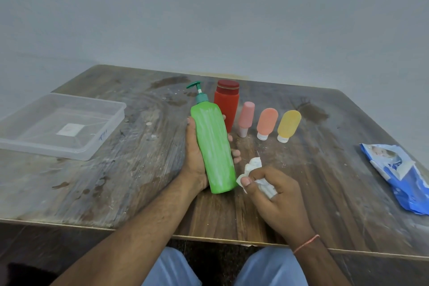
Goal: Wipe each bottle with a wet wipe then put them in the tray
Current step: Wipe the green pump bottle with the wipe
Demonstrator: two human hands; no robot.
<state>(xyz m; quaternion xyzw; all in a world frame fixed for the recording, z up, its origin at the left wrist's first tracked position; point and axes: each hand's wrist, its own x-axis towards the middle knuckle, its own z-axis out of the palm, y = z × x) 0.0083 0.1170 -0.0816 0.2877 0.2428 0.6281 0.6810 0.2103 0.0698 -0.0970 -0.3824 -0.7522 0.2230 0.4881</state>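
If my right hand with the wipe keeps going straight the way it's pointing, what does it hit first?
Most likely the green bottle. The right hand points up and to the left with the wipe bunched in front, and the bottle's lower side, held in the left hand, lies just beyond it. Depth is hard to judge.

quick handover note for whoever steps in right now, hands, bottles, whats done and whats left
Left hand holds the green pump bottle tilted above the table.
Right hand pinches a crumpled wet wipe beside the bottle's base.
Red bottle, pink bottle, orange bottle and yellow bottle stand in a row behind.
Tray at far left holds no bottles; wipe pack at right.
Done: nothing trayed.
Left: wipe the green bottle, tray it, then the other four.
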